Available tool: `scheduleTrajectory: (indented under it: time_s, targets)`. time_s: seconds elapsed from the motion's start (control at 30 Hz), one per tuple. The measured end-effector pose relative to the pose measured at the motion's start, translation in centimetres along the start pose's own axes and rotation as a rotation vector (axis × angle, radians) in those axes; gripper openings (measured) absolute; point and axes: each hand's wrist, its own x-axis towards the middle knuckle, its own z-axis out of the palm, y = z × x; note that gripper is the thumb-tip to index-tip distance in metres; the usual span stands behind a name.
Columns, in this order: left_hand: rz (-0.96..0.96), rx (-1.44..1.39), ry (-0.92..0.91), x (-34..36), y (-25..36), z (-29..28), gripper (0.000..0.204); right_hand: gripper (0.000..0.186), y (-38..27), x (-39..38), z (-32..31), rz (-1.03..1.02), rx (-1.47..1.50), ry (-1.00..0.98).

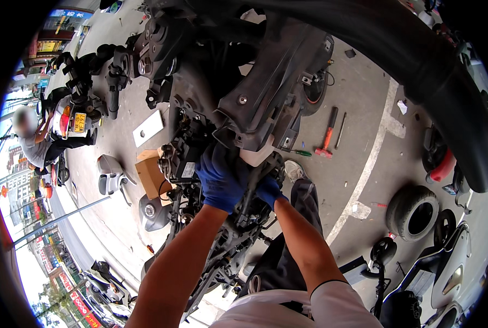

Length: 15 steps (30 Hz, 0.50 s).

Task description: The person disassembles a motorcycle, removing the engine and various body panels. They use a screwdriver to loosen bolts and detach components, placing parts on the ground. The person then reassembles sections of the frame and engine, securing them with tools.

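A partly stripped motorcycle (238, 218) stands in front of me, its frame, wiring and brackets bare. Above my hands lies a large dark plastic body panel (260, 93) with a bolt in it. Both my hands wear blue gloves. My left hand (220, 179) reaches into the frame below the panel, fingers bent in among the parts; what they grip is hidden. Beside a dark frame tube, my right hand (268, 191) reaches in from the other side. The bike covers its fingers. A pale piece (256, 154) shows between the panel and my hands.
Right of the bike, a red hammer (326, 139), a thin metal rod (340, 131) and a green-handled screwdriver (302, 152) lie on the ground. A tire (413, 213) lies farther right. On the left are a cardboard box (150, 174), a white board (148, 129) and a person (36, 136) beside another motorcycle.
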Motion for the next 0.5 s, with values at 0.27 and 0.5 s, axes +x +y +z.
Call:
scheduleTrajectory:
  time_s: [0.27, 0.5]
  targets:
    - [-0.048, -0.011, -0.023, -0.4, -0.5, -0.5, 0.058, 0.052, -2.4, -1.3, -4.0, 0.098, 0.102, -0.218]
    - [-0.061, 0.009, -0.039, -0.5, -0.6, -0.8, 0.058, 0.043, -4.3, -1.8, -8.6, 0.172, 0.373, -0.406]
